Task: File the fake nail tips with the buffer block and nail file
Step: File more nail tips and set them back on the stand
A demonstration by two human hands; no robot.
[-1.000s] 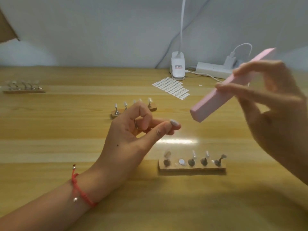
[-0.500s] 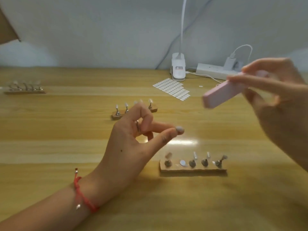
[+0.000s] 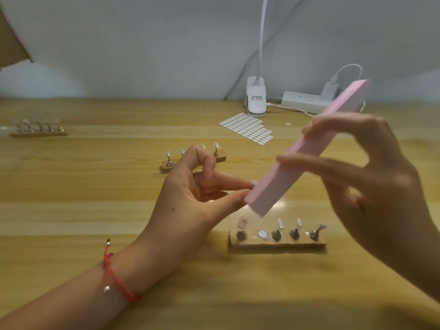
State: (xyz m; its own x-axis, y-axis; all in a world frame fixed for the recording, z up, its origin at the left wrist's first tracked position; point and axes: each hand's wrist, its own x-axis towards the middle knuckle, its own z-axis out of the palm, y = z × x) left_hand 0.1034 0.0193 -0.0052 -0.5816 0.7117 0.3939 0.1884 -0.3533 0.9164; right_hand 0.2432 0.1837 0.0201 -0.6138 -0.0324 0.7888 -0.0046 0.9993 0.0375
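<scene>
Head view. Pink buffer block (image 3: 307, 148), long and slanted: high end toward the far right, low end down over the middle of the bench (image 3: 95, 210). Gripped around mid-length by the right hand (image 3: 381, 198), thumb across the near face, fingers over the top, all somewhat blurred. Low end touching the fingertips of the left hand (image 3: 190, 198), itself pinching a small pale fake nail tip (image 3: 253, 183) between thumb and one finger, mostly hidden behind the block's edge. Other left fingers curled upward; ring (image 3: 197, 181) on one of them, red bracelet (image 3: 116, 279) on the wrist.

Just below the block's low end, apart from it: near holder (image 3: 277, 244), a wooden strip with metal stands, some carrying tips. Middle holder (image 3: 192, 160) beyond the left hand, partly covered by its knuckles. Far holder (image 3: 38, 133) well off to the left, toward the rear. Broad bare wood left of the left forearm and along the near edge. Sticker sheet (image 3: 247, 128) of white ovals behind the hands. Lamp base (image 3: 256, 98), power strip (image 3: 304, 103) and plugged charger (image 3: 329, 90) along the rear edge against the wall. Cardboard corner (image 3: 12, 44) at top left.

Small printed label on the lamp base, writing too small to read.
</scene>
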